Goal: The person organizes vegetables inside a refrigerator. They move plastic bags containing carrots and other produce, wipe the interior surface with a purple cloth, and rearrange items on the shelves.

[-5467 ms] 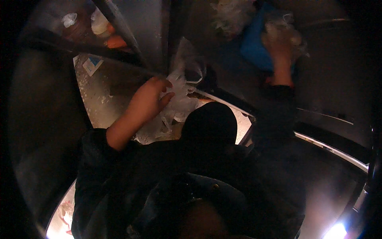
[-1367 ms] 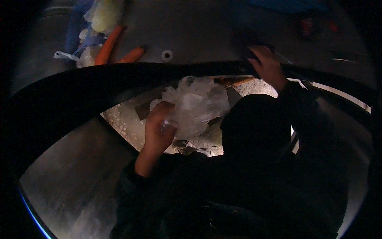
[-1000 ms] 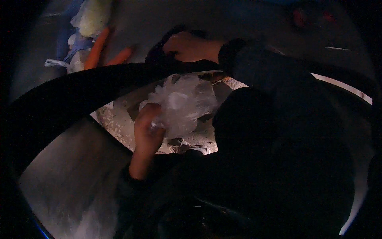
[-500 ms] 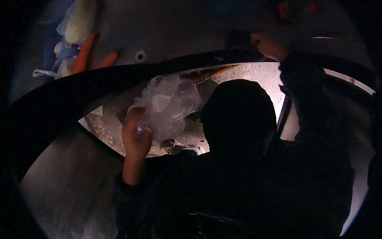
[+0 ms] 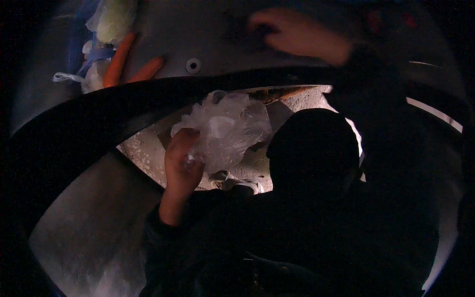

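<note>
My left hand [image 5: 184, 161] is closed on the gathered neck of a clear plastic bag [image 5: 225, 131]. The bag is puffed and crumpled, and I cannot make out anything in it. My right arm reaches far across a dark grey surface, and the right hand [image 5: 302, 37], smeared by motion, has its fingers curled round. A dark patch at its fingertips seems to be a thing it holds, too dim to name. Two carrots [image 5: 118, 62] lie at the far left beside a clear bag with something pale yellow-green [image 5: 114, 22] in it.
Beside the carrots are blue strips [image 5: 94, 59] and a white knotted end [image 5: 68, 77]. A pale ring [image 5: 193, 65] sits near the dark curved edge [image 5: 148, 89]. Small red things [image 5: 374, 22] are at the far right. A rounded black shape [image 5: 314, 148] blocks the middle. Shoes [image 5: 237, 182] show below.
My right hand has swung left across the grey surface, with the dark patch moving along at its fingers. The whole view has shifted a little; my left hand still grips the plastic bag.
</note>
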The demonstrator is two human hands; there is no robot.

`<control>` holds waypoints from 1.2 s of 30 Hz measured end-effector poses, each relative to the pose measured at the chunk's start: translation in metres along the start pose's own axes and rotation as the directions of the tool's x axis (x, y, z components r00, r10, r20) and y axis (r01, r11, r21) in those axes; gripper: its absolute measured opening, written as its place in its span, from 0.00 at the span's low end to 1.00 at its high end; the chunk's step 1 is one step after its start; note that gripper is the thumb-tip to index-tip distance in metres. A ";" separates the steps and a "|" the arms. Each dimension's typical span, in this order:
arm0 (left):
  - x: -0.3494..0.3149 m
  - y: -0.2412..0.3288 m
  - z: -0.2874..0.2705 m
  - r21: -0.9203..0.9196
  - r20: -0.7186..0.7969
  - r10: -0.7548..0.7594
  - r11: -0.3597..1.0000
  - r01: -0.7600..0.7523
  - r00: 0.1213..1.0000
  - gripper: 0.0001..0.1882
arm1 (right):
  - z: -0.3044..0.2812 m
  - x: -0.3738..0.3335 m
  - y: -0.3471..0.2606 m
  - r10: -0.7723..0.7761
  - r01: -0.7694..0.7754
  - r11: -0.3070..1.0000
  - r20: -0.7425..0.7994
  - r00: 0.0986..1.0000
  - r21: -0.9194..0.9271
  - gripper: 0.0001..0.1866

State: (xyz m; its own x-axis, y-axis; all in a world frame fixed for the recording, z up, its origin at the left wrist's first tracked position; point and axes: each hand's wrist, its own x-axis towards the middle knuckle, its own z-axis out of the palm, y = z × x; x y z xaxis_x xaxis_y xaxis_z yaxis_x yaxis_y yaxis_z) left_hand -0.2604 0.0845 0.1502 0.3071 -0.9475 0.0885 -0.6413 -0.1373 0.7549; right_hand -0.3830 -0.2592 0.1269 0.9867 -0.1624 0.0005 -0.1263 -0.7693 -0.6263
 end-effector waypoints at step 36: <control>0.187 -0.042 0.140 0.550 -0.093 -0.125 0.820 0.155 0.988 0.19 | -0.074 0.120 0.083 0.368 -0.218 0.922 -0.540 0.757 0.321 0.27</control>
State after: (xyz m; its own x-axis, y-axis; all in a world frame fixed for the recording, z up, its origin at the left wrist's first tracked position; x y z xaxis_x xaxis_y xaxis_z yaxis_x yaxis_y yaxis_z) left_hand -0.2743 -0.1270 0.0437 0.4487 -0.8921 0.0534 -0.8654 -0.4187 0.2753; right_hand -0.2829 -0.3882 0.1331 0.6454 -0.7396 0.1912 -0.2991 -0.4750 -0.8276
